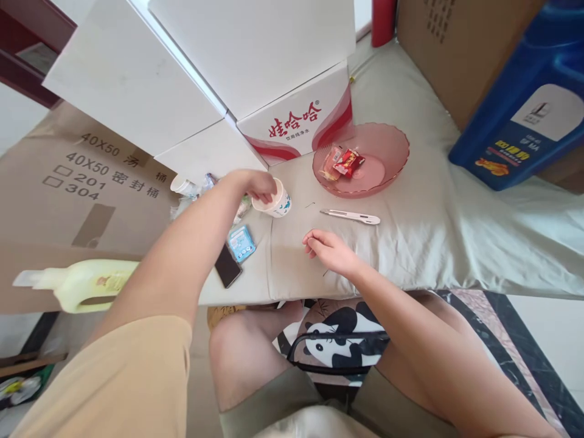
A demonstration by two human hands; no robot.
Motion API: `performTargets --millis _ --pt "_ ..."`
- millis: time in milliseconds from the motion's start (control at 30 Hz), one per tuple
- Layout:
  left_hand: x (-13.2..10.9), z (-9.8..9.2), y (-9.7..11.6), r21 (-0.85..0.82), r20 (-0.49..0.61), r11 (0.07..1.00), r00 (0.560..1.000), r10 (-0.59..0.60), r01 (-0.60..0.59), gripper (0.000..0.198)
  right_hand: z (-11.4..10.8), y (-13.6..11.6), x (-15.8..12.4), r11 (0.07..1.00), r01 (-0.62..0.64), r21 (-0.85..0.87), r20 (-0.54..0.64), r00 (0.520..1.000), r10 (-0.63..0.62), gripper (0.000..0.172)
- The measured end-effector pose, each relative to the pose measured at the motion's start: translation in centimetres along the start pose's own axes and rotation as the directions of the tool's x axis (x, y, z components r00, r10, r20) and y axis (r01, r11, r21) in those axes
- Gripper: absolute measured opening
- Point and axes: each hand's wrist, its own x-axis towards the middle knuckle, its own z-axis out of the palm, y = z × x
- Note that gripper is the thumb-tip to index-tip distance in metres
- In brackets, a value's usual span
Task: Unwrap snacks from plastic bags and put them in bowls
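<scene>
My left hand point(261, 185) is over the mouth of a white paper cup point(281, 205) with a blue-green print. Its fingers are bent together and dip inside the rim, so the fingertips and anything between them are hidden. Near the table's front edge, my right hand point(329, 249) has its fingers curled in and the thumb against them, with nothing seen in it. Just beyond it lies a white utility knife point(351, 216). Farther back, a pink translucent bowl point(387, 167) holds a red packet point(349, 162) and a clear-wrapped snack point(330, 164).
A blue packet point(241, 243) and a dark phone point(227, 266) lie left of the cup. White boxes point(292, 128) stand behind. A large blue jug point(524, 115) is at right; a pale yellow bottle point(91, 283) and a brown carton point(91, 207) are at left.
</scene>
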Motion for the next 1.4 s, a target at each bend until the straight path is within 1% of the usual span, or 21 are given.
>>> performTargets --millis 67,100,167,200,267,333,400,467,533,633,700,733,800,867,900,967,1033,1133,1200,1267,1400 --pt "-1.2 -1.3 -1.5 0.141 -0.072 0.985 0.994 -0.088 0.097 0.01 0.0 0.0 0.2 1.0 0.007 -0.01 -0.002 1.0 -0.007 0.016" --pt "-2.2 -1.6 -2.7 0.218 -0.191 0.968 0.978 -0.084 0.126 0.012 0.1 0.1 0.2 1.0 0.012 -0.016 -0.003 1.0 -0.012 0.015" --pt "-4.8 -0.9 -5.5 0.32 -0.409 0.932 0.912 -0.029 0.173 0.022 0.3 0.4 0.4 0.999 0.02 -0.032 -0.006 1.0 -0.02 0.014" --pt "-6.2 0.0 -7.0 0.333 -0.432 0.923 0.901 -0.033 0.194 0.029 0.5 0.6 0.4 0.999 0.023 -0.038 -0.009 1.0 -0.024 0.013" --pt "-8.8 2.4 -10.2 0.337 -0.332 0.931 0.943 -0.019 0.137 0.042 0.7 1.1 0.4 0.998 0.026 -0.053 -0.008 1.0 -0.027 0.012" --pt "-10.8 5.0 -12.9 0.362 -0.083 0.932 0.996 0.043 -0.01 0.068 0.8 1.5 0.2 0.997 0.025 -0.068 -0.005 1.0 -0.025 0.011" --pt "-11.9 7.0 -14.9 0.342 0.081 0.938 0.996 0.028 -0.055 0.091 0.8 1.8 -0.1 0.996 0.018 -0.09 -0.002 1.0 -0.019 0.01" --pt "-12.1 8.1 -15.9 0.294 0.128 0.953 0.991 0.031 -0.068 0.092 0.6 1.8 -0.5 0.993 0.009 -0.115 -0.004 1.0 -0.01 0.01" --pt "-11.8 8.3 -16.2 0.207 0.09 0.975 0.994 0.06 -0.078 0.075 0.5 1.7 -0.9 0.99 -0.004 -0.142 -0.01 1.0 0.003 0.011" --pt "-11.5 7.4 -15.7 -0.036 -0.093 0.997 0.993 0.07 -0.073 0.058 0.3 1.3 -1.4 0.985 -0.023 -0.17 -0.023 1.0 0.02 0.011" --pt "-12.0 6.9 -14.8 -0.31 -0.225 0.95 0.974 -0.021 -0.051 0.059 0.2 1.2 -1.7 0.983 -0.024 -0.18 -0.026 0.999 0.019 0.011" --pt "-12.5 6.7 -14.2 -0.473 -0.244 0.88 0.966 -0.088 -0.039 0.061 0.2 1.2 -1.8 0.983 -0.019 -0.184 -0.026 1.0 0.014 0.011" --pt "-13.8 7.1 -12.5 -0.776 -0.167 0.631 0.969 -0.182 -0.015 0.066 0.2 1.3 -1.9 0.98 -0.001 -0.201 -0.038 0.999 -0.006 0.012" --pt "-15.2 8.5 -10.5 -0.936 -0.046 0.352 0.995 -0.092 -0.011 0.066 0.4 1.5 -1.9 0.978 0.021 -0.207 -0.079 0.996 -0.038 0.018" --pt "-15.8 9.5 -9.4 -0.968 -0.009 0.252 1.0 -0.02 -0.004 0.065 0.5 1.6 -1.8 0.981 0.035 -0.191 -0.106 0.993 -0.056 0.025" --pt "-16.2 11.9 -7.1 -0.995 0.006 0.102 0.997 0.083 -0.003 0.063 0.7 1.7 -1.5 0.992 0.072 -0.108 -0.146 0.985 -0.088 0.047" --pt "-15.8 14.4 -5.1 -1.0 -0.002 0.02 0.987 0.161 -0.005 0.066 0.8 1.9 -1.0 0.994 0.105 -0.023 -0.175 0.979 -0.108 0.06" --pt "-14.3 17.1 -2.9 -0.993 -0.045 -0.116 0.981 0.188 -0.023 0.06 0.3 2.2 -0.1 0.995 0.099 0.0 -0.285 0.954 -0.095 0.045" --pt "-13.1 18.0 -2.1 -0.987 -0.067 -0.16 0.979 0.193 -0.036 0.062 -0.3 2.5 0.3 0.997 0.08 0.01 -0.386 0.92 -0.07 0.035" --pt "-12.0 18.3 -1.8 -0.989 -0.102 -0.128 0.977 0.185 -0.079 0.067 -0.8 2.7 0.4 0.997 0.068 0.03 -0.43 0.902 -0.049 0.035" --pt "-10.9 18.3 -2.7 -0.984 -0.171 0.025 0.974 0.146 -0.177 0.061 -1.0 2.3 0.1 0.99 0.095 -0.106 -0.359 0.925 -0.127 0.058"
